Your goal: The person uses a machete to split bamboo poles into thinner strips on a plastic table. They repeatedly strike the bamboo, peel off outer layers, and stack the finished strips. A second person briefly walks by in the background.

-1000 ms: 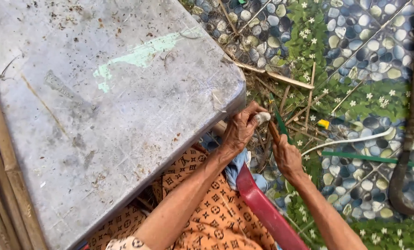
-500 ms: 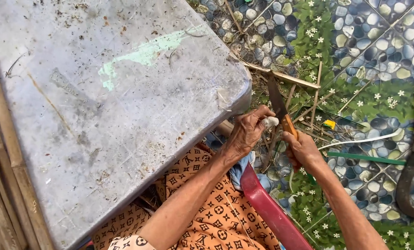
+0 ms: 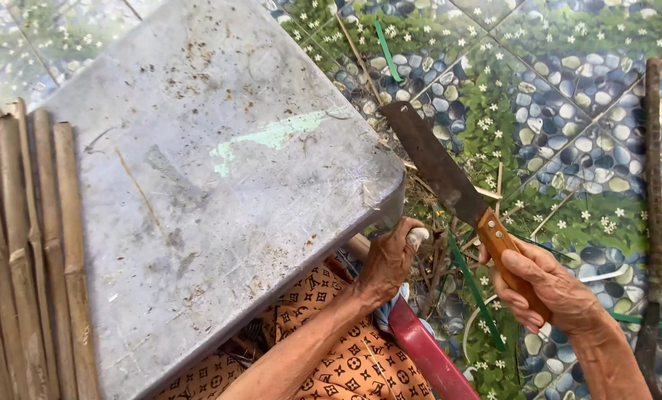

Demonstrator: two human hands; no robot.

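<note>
Pebble-and-flower patterned floor tiles (image 3: 568, 96) lie under everything I see. Nearest, below the grey table (image 3: 198, 192), my left hand (image 3: 389, 261) is fisted around a pale stick end (image 3: 418, 237) just under the table's corner. Right of that corner, my right hand (image 3: 546, 289) clamps the wooden handle of a cleaver (image 3: 449, 181), its blade raised up and away beside the table's edge. Bamboo slats (image 3: 20, 244) flank the table's left side.

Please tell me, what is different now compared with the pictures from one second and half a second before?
The right hand has lifted the knife up and away from the left hand; its dark blade now points up over the tiled floor. Earlier the two hands were close together. The left hand stays gripping a pale piece at the corner of the grey slab. The bamboo strips have not moved.
</note>
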